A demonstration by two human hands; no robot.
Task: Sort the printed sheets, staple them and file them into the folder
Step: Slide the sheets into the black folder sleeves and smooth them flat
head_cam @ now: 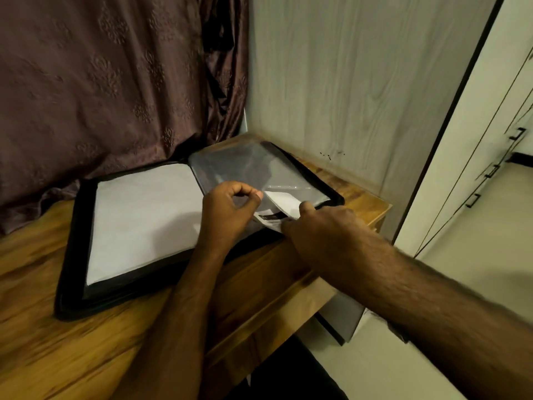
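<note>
Folder open at frame centre on the desk. Left hand pinches the clear sleeve; right hand grips the printed sheets at its lower edge.

folder: black-edged, open flat on wooden table | printed sheets: partly inside right clear sleeve
</note>
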